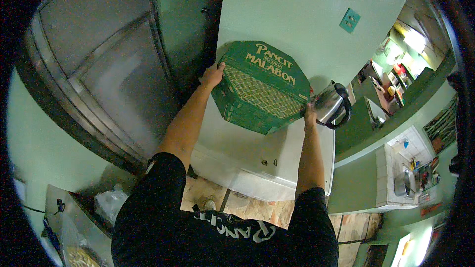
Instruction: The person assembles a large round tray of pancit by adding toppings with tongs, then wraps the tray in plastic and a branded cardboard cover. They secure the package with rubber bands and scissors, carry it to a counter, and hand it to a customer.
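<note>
One view: head cam, left unit of a side-by-side fisheye pair. Sits above the shoulders, looks down and forward past the black shirt (222, 244) at the bottom edge. Forearms (184, 127) run up from there; left hand (213, 76) and right hand (310, 112) land mid-frame, fairly near the lens. Wall (297, 15) ahead up top, floor (284, 211) low. Upright, unmirrored. Wide field: grey panel (94, 49) left, tiled counter (382, 183) right, edges bowing.
</note>
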`<state>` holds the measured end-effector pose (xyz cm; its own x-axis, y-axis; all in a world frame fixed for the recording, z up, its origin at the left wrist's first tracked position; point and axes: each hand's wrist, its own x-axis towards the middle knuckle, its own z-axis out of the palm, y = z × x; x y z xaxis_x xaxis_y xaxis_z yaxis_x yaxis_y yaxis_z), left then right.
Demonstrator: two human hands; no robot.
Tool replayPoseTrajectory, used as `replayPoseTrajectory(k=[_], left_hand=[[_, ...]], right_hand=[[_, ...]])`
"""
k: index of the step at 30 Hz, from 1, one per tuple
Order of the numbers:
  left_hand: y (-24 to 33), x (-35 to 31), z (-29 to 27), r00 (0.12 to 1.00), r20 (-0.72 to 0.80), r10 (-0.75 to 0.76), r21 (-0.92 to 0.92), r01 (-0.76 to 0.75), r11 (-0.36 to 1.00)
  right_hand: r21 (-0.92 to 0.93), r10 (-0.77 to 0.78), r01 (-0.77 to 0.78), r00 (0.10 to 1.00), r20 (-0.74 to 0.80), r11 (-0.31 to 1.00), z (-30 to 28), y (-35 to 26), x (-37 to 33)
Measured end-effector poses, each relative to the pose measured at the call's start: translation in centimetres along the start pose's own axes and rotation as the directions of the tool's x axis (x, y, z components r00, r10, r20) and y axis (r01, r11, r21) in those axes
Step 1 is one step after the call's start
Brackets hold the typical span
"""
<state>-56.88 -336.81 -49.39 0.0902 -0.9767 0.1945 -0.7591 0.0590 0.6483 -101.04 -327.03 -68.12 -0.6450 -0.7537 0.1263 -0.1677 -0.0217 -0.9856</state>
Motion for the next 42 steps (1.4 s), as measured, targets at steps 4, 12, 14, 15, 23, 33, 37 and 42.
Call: replayPoseTrajectory(k=[4,12,14,15,23,33,37,42], left_hand=[[2.2,1.9,-0.5,1.0,0.0,0.02,0.007,-0.02,1.0],[5.4,-14.4,-1.8,0.936,-0.346,-0.058,-0.559,-0.156,0.814],[6.3,-11.9,4.0,0.926,-0.361,-0.111,-0.574,-0.126,0.809],[5.7,-10.9,6.8,0.929,-0.361,-0.078,-0.568,-0.152,0.809],[-2.7,-36.0,19.0,0.916,-0.122,-0.381,-0.168,0.36,0.918],[14.2,-58.1,5.6,0.89,-0.13,-0.438,-0.141,0.421,0.896],[4.2,-72.5,-5.4,0.853,-0.521,0.035,-0.232,-0.181,0.956],[-2.7,-96.0,-23.7,0.833,-0.554,0.004,0.079,0.048,0.996]], right_hand=[[0.181,0.064,-0.065,0.998,0.009,0.981,0.8,-3.1,1.8],[0.333,-0.093,0.016,0.972,0.214,0.943,-11.5,-10.1,-7.5],[0.131,-0.313,0.293,0.933,0.178,0.947,-12.5,-3.5,-1.4],[0.112,-0.289,0.272,0.937,0.194,0.956,-12.3,-0.4,0.5],[0.019,0.166,-0.226,0.768,0.618,0.974,-28.3,12.8,-14.5],[0.269,-0.174,-0.081,0.58,0.796,0.96,-37.2,9.1,-20.3],[0.38,-0.317,-0.037,0.482,0.817,0.924,-31.7,-2.5,-30.1],[0.506,-0.47,-0.103,0.249,0.847,0.856,-26.3,-14.5,-49.6]])
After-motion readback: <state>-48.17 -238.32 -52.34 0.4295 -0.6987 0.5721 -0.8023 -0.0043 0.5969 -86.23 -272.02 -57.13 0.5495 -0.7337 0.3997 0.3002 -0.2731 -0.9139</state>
